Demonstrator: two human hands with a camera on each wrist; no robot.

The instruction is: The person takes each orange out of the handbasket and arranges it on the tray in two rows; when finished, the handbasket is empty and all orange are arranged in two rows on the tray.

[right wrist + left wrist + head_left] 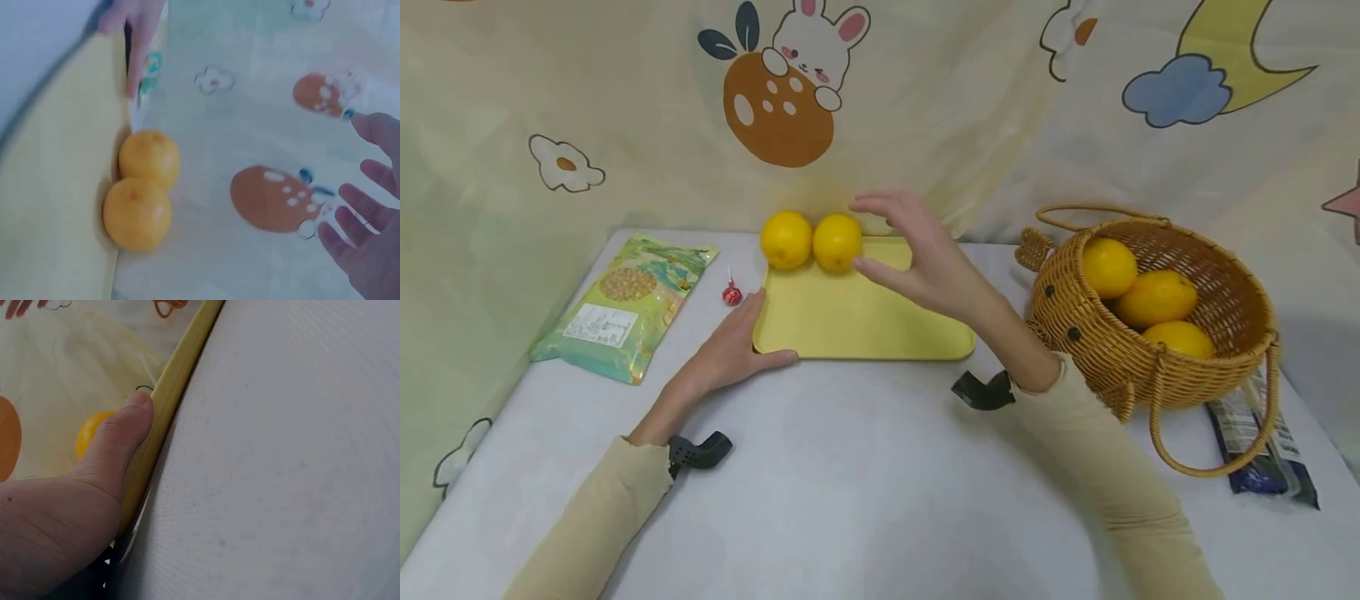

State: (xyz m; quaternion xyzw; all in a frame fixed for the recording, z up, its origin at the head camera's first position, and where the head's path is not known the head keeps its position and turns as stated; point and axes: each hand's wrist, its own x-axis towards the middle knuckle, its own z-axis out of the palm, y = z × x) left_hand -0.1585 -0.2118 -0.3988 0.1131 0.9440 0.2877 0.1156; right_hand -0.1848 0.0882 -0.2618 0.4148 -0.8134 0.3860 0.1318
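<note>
A yellow tray (865, 321) lies on the table with two round yellow citrus fruits, one (786, 240) at its far left corner and another (838, 242) right beside it. My left hand (737, 342) rests against the tray's near left corner. Its thumb (122, 431) lies straight along the near edge, while the fingers extend along the left side. Above the tray, my right hand (917, 254) is spread and holds nothing, just right of the second fruit. In the right wrist view, the right hand's fingers (359, 215) are apart from both fruits.
A wicker basket (1150, 367) with several yellow fruits stands at the right, its handle loop over dark packets (1262, 442). A green-yellow bag (625, 304) lies at the left. A red lollipop (732, 293) is between bag and tray. A printed cloth (925, 108) hangs behind.
</note>
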